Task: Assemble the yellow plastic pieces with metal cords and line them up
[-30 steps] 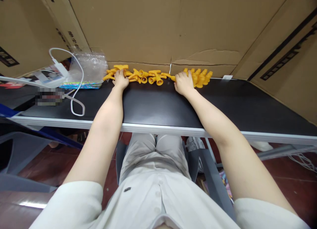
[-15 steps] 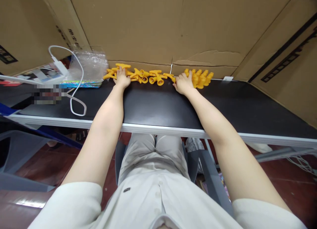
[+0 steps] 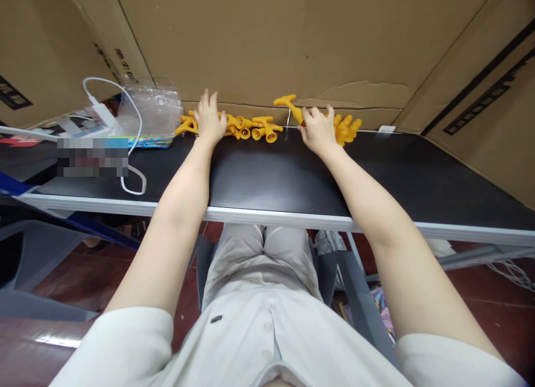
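Note:
Several yellow plastic pieces with T-shaped handles and hollow cone ends (image 3: 271, 136) lie in a row along the back of the black table. My left hand (image 3: 211, 122) is over the left part of this row, fingers apart, and hides some pieces behind it. Between the thumb and fingers of my right hand (image 3: 321, 131) is one yellow T-handled piece (image 3: 286, 101), tilted with its handle up and to the left. Its lower end is hidden by the fingers. Just right of that hand stands a group of yellow pieces (image 3: 346, 129), partly covered by it.
A cardboard wall (image 3: 251, 47) rises directly behind the row. On the left lie a clear plastic bag (image 3: 150, 105), a white cable (image 3: 140, 119) and a colourful flat packet (image 3: 156, 142). The table's pale metal edge (image 3: 276, 215) runs in front of me.
My right hand has shifted slightly right, and a yellow T-handled piece now stands raised in its fingers. My left hand has lifted a little, its fingers more spread.

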A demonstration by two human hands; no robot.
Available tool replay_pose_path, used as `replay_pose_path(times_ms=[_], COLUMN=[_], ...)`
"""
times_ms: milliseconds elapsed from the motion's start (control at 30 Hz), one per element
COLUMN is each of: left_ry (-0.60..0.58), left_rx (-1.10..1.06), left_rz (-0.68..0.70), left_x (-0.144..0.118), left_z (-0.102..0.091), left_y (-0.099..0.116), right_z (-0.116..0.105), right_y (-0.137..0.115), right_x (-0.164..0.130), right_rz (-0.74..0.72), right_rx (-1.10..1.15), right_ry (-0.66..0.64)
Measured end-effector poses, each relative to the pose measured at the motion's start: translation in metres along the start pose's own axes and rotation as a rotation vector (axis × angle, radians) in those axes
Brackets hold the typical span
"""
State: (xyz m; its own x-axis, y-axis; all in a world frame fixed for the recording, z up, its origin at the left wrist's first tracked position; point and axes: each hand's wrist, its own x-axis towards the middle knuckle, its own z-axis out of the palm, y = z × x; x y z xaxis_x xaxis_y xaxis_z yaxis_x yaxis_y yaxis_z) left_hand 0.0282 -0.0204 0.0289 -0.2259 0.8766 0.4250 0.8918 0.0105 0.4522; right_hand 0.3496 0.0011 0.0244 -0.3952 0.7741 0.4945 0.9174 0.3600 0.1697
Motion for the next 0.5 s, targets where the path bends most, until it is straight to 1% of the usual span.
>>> replay_pose_path(times_ms=[67, 100, 200, 267, 333, 400, 500], left_ry=[0.002, -0.016, -0.083, -0.108, -0.112, -0.11, -0.101], left_rx=[-0.005, -0.011, -0.064, -0.099, -0.114, -0.117, -0.113], left_rz=[0.117, 0.182, 0.345, 0.385, 0.382, 0.383, 0.419], left_x=[-0.007, -0.01, -0.017, -0.019, -0.019, -0.017, -0.012], left_z=[-0.007, -0.009, -0.007, -0.002, 0.003, 0.007, 0.012], left_y=[0.018, 0.027, 0.045, 0.051, 0.053, 0.052, 0.048], right_z=[-0.011, -0.016, -0.029, -0.036, -0.039, -0.04, -0.037], right_y=[-0.002, -0.004, -0.013, -0.019, -0.025, -0.028, -0.027], right_x=[-0.002, -0.003, -0.005, -0.006, -0.006, -0.006, -0.005], right_rz=[-0.034, -0.051, -0.116, -0.167, -0.206, -0.222, -0.234], right_rx=[0.037, 0.051, 0.072, 0.084, 0.092, 0.093, 0.12], right_ry=[0.019, 0.02, -0.013, -0.047, -0.067, -0.079, -0.075])
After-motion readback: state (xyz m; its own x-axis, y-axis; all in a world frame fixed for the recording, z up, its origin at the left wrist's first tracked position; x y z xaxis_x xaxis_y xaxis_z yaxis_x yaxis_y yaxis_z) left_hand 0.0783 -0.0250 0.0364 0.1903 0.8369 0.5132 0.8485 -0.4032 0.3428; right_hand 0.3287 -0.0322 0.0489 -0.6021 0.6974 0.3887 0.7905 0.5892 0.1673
